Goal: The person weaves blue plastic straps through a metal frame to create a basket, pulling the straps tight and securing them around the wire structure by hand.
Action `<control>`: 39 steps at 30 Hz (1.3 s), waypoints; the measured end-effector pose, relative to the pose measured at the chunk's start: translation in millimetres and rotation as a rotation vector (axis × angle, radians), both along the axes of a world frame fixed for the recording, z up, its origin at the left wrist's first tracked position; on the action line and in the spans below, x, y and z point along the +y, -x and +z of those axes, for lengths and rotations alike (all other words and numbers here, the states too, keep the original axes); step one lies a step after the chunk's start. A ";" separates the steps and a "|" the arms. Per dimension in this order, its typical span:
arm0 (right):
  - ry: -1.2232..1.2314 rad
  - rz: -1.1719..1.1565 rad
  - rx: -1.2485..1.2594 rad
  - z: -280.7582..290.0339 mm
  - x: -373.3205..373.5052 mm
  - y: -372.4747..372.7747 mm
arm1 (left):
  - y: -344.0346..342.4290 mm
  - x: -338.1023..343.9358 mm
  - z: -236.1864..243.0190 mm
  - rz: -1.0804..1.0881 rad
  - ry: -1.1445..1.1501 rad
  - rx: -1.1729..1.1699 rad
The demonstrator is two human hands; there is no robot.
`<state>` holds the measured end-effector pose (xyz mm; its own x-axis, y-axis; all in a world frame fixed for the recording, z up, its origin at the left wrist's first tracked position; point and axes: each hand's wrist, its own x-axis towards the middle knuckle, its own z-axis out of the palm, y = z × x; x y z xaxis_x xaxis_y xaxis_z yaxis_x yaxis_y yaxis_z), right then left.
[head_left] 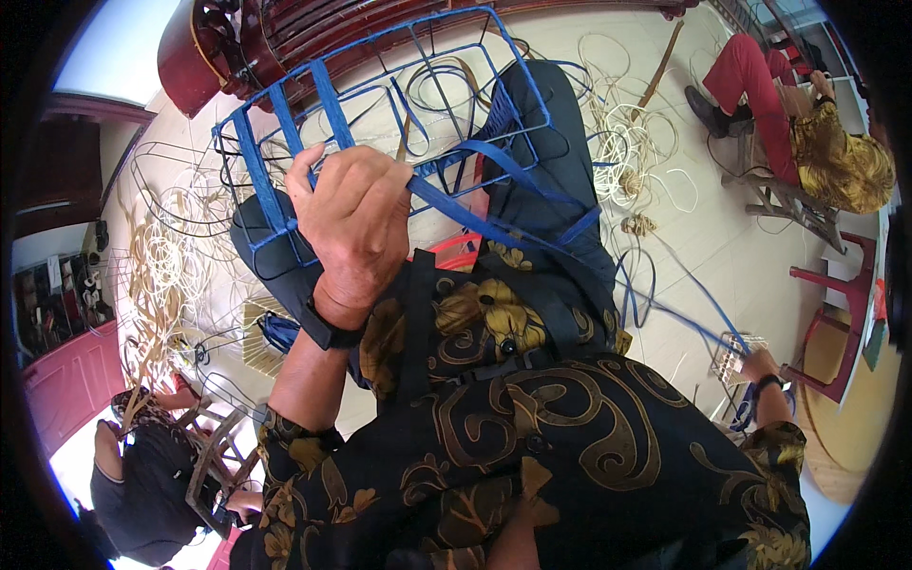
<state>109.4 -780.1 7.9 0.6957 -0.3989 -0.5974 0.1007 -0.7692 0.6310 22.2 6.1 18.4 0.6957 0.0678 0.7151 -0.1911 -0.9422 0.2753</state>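
A rectangular wire frame (546, 81) wrapped in blue strip rests across my thighs, with several flat blue bands (332, 104) spanning its left part. My left hand (351, 204) is closed over the frame's middle, fingers curled down; its fingertips are partly hidden. From beside that hand a long blue strip (456, 211) runs right, past my knee, and on toward the lower right. Out at arm's length on the right, my right hand (760, 365) looks closed on the far part of the strip, next to a small pale lattice holder (739, 356).
Loose pale strands (622, 142) lie tangled on the tiled floor, with a larger heap (166, 275) at left. Dark red wooden furniture (313, 38) stands ahead. One person (841, 157) sits at right, another (152, 484) at lower left. A red stool (841, 313) stands right.
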 end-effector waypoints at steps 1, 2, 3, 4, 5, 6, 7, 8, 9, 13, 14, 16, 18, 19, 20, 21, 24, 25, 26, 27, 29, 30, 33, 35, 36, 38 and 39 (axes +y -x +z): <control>0.292 -0.040 0.049 18.4 -6.0 2.0 | -1.0 -1.0 1.4 -0.003 -0.017 0.001; 0.394 -0.091 0.028 27.4 -8.3 -1.8 | -1.4 -2.1 1.9 -0.006 -0.024 0.007; 0.337 0.021 0.014 26.1 -12.6 -6.9 | -3.1 0.1 1.1 -0.017 -0.014 0.008; 0.284 0.157 0.005 25.0 1.3 -21.7 | 0.8 1.2 -1.0 -0.018 -0.003 0.023; 0.058 0.260 -0.074 11.4 22.4 -63.1 | 5.6 2.7 -2.2 -0.002 0.010 0.035; -0.259 0.342 -0.144 -3.0 102.6 -93.4 | 7.7 1.1 0.3 0.014 0.001 0.042; -0.635 0.395 -0.176 -4.7 188.3 -104.7 | 4.9 -0.1 1.5 0.019 -0.004 0.041; -1.017 0.427 -0.144 1.0 268.7 -104.8 | 2.2 -1.8 1.6 0.010 0.000 0.039; -1.353 0.458 -0.054 10.3 338.3 -98.3 | 0.2 -2.7 1.6 0.000 0.002 0.044; -1.873 0.618 0.365 10.7 519.6 -61.6 | 0.8 2.9 -1.0 -0.007 0.020 0.045; -1.925 0.714 0.285 -3.4 543.2 -50.7 | -0.3 3.6 0.4 -0.011 0.017 0.044; -1.835 0.872 0.258 -21.6 579.9 -40.8 | 3.1 2.2 0.1 0.008 0.024 0.044; -1.618 0.779 0.332 -10.6 592.6 -33.9 | 3.4 1.0 2.6 0.012 0.032 0.045; -1.623 0.759 0.317 -14.2 594.5 -31.2 | 3.4 0.4 3.3 0.012 0.036 0.047; -1.627 0.738 0.301 -18.8 595.9 -29.4 | 3.0 -0.2 3.0 0.010 0.042 0.044; -1.653 0.704 0.249 -27.0 594.0 -29.0 | 1.9 -0.6 2.7 0.006 0.047 0.041; -1.807 0.675 0.151 -36.1 573.3 -35.5 | -0.2 -0.6 0.8 -0.005 0.051 0.032; -1.758 0.666 0.151 -33.3 564.5 -38.9 | -0.6 -1.1 -0.1 -0.002 0.049 0.032; -1.797 0.723 0.064 -23.0 551.0 -40.8 | 1.3 -0.6 -1.3 0.013 0.043 0.028; -1.815 0.818 0.011 -26.1 526.0 -47.9 | 1.2 -0.7 -1.5 0.019 0.038 0.022; -1.629 0.590 -0.015 -8.8 467.7 -52.1 | 2.6 -1.7 -1.9 0.027 0.022 0.022; -1.488 0.613 -0.128 -16.3 419.7 -53.6 | 1.8 -2.2 -1.3 0.022 0.015 0.021; -1.000 0.505 -0.257 -39.9 250.8 -66.4 | 3.9 -1.5 3.4 0.037 0.006 0.034; -0.398 0.291 -0.242 -44.6 58.7 -59.5 | -1.4 -0.9 1.8 -0.001 0.023 0.024; -0.152 0.218 -0.223 -25.9 -11.6 -46.7 | -2.7 1.2 -0.6 -0.015 0.036 0.017; 0.062 0.065 -0.268 18.2 -48.0 -37.1 | 1.2 -1.1 2.3 0.005 0.015 0.026; 0.194 0.032 -0.283 40.3 -68.0 -33.4 | 1.1 -0.2 1.3 0.010 0.026 0.026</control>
<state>142.8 -848.1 48.2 0.8370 -0.4613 -0.2943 -0.0767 -0.6315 0.7715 21.1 5.8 19.6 0.7135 0.0935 0.6944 -0.1741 -0.9363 0.3050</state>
